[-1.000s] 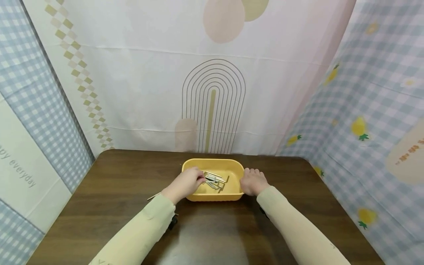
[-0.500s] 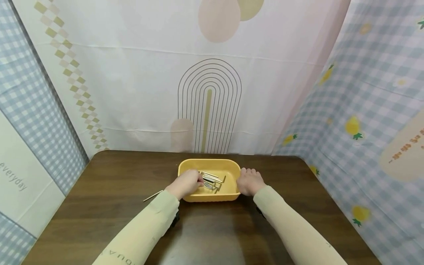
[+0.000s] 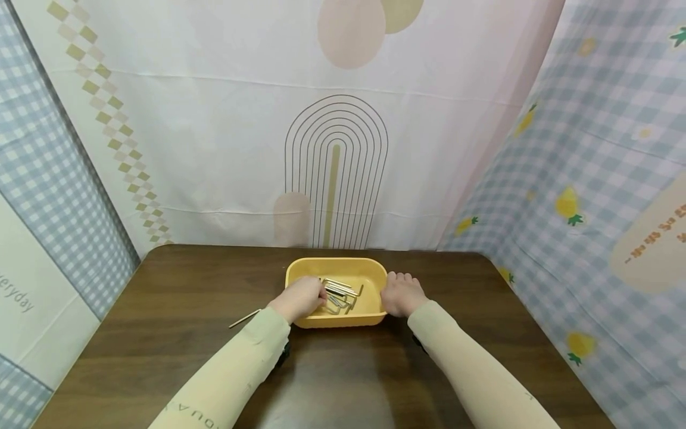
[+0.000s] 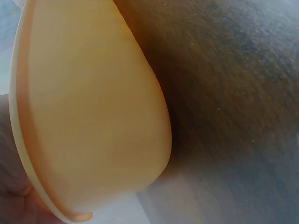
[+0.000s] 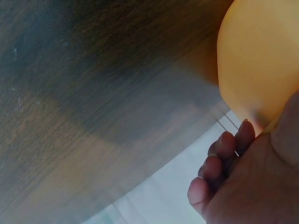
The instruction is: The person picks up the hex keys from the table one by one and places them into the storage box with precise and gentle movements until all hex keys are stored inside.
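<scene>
A yellow plastic bin stands on the table with several L-shaped metal hex keys lying in it. My left hand reaches over the bin's left end, its fingers bent down beside the keys. Whether a key is between those fingertips is hidden; in the left wrist view the bin's wall covers them. At the bin's right end, my right hand grips the edge. The right wrist view has its curled fingers outside the bin, with the thumb side against the wall.
A thin metal rod lies on the brown wooden table, left of the bin and partly behind the left wrist. A printed white cloth hangs behind the table, and checked cloths hang at both sides.
The view has turned slightly right. My left fingers have shifted a little among the hex keys, and some keys near them lie differently. My right hand stays at the bin's edge.
</scene>
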The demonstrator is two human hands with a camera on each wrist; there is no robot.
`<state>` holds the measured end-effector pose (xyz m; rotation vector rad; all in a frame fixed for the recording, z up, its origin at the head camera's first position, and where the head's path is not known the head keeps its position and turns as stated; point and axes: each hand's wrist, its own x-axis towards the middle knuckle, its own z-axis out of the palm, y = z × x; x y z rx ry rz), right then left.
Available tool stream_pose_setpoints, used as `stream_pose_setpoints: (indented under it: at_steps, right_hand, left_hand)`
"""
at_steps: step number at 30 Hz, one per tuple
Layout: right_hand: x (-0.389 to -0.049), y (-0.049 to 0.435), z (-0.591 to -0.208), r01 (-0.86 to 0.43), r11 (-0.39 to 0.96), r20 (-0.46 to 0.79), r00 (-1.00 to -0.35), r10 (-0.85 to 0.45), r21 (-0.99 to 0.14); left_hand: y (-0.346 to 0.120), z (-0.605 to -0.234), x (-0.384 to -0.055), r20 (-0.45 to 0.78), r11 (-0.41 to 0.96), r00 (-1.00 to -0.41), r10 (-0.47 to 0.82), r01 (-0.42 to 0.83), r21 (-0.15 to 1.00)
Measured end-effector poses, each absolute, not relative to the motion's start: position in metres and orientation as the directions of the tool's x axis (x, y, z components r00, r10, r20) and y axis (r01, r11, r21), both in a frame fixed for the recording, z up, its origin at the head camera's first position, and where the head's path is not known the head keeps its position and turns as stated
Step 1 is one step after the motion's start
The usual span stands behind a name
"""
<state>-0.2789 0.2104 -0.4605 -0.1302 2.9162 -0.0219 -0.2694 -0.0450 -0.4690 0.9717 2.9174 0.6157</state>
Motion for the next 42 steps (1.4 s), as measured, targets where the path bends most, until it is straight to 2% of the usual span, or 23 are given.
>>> stream_pose_setpoints:
  at_steps: [8, 14, 20, 27, 34, 42]
  right_hand:
    - [-0.278, 0.210, -0.459, -0.085, 0.996, -0.230, -0.969, -0.089, -0.027]
    - [-0.278, 0.210, -0.460, -0.084, 0.996, -0.226, -0.970, -0.087, -0.024]
    - [-0.278, 0.211, -0.461, -0.090, 0.996, -0.216, -0.972, -0.094, -0.028]
    - [-0.279, 0.211, -0.460, -0.090, 0.995, -0.218, -0.971, -0.095, -0.035]
    - [-0.278, 0.218, -0.464, -0.114, 0.991, -0.164, -0.979, -0.124, -0.064]
    - [-0.278, 0.222, -0.471, -0.180, 0.978, -0.073, -0.979, -0.188, -0.101]
  left_hand:
    - [-0.046, -0.471, -0.270, 0.147, 0.724, -0.816, 0.559, 0.567, 0.393]
    - [-0.047, -0.472, -0.269, 0.207, 0.710, -0.801, 0.561, 0.595, 0.376]
    - [-0.054, -0.467, -0.258, 0.246, 0.697, -0.800, 0.547, 0.599, 0.394]
    - [-0.077, -0.455, -0.225, 0.383, 0.619, -0.733, 0.562, 0.680, 0.393]
    - [-0.108, -0.454, -0.208, 0.347, 0.632, -0.733, 0.585, 0.680, 0.372]
    - [-0.136, -0.467, -0.199, 0.202, 0.687, -0.778, 0.595, 0.622, 0.376]
